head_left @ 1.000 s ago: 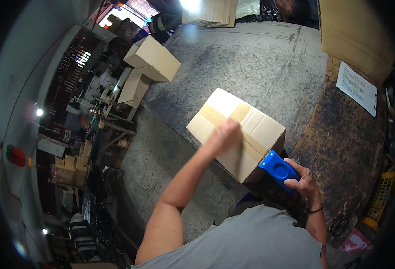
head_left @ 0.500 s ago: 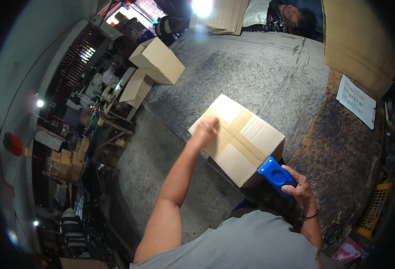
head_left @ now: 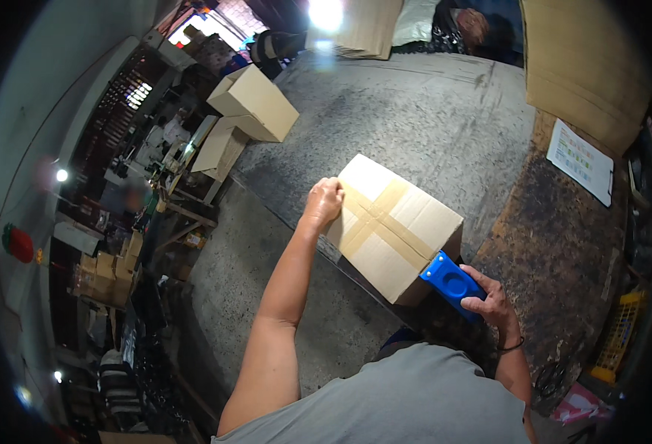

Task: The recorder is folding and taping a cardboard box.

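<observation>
In front of me a brown cardboard box point(head_left: 406, 250) lies at the table's near edge, with strips of brown tape crossing on its top. My right hand point(head_left: 493, 298) grips a blue tape dispenser point(head_left: 455, 284), whose front end touches the right side of the box where a tape strip runs over the edge. Against the far-left edge of the box, at the other end of that strip, rests my left hand point(head_left: 326, 198). Its fingers are curled closed, and whatever may be in them is hidden.
Two open cardboard boxes point(head_left: 261, 103) stand at the table's left edge. Flattened cardboard point(head_left: 352, 28) is stacked at the back, and a large sheet point(head_left: 585, 66) leans at the right. A clipboard with paper point(head_left: 581, 163) and a yellow crate point(head_left: 620, 337) are on the right.
My left hand has slid from the top of the box, along the tape, to its far-left edge. My right hand still holds the dispenser against the right side.
</observation>
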### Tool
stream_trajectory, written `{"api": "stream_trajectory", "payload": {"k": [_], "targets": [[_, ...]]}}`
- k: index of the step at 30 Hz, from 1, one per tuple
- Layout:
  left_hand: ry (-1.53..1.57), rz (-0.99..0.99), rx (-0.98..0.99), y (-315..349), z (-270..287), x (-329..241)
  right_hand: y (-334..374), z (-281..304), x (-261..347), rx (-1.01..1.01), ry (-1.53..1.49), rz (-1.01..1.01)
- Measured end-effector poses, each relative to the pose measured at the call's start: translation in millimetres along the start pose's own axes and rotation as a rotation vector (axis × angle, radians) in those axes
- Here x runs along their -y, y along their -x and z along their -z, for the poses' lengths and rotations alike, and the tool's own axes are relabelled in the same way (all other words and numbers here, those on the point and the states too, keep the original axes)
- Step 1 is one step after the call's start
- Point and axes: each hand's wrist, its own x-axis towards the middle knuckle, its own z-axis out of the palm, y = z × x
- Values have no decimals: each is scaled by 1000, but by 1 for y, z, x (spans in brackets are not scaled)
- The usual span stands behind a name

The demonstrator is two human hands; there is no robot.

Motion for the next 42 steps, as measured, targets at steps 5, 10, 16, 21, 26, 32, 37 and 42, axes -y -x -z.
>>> {"api": "stream_trajectory", "payload": {"k": [5,10,16,21,26,32,37,42], "targets": [[360,-432,329,59,9,-112,-7,3,-6,14,4,-21],[274,-366,111,69,5,-116,-11,5,-13,41,37,78],[443,-368,300,83,7,-147,-11,9,-19,65,38,59],[233,-315,226,51,0,-126,-9,6,-21,53,4,73],[324,-357,432,65,10,-156,-8,7,-22,56,69,63],[179,-403,206,69,0,-143,-8,7,-24,65,28,88],[233,-456,261,135,14,-147,-10,6,-25,74,-8,73],[-37,-433,332,146,0,-144,-12,6,-28,79,-32,101]]}}
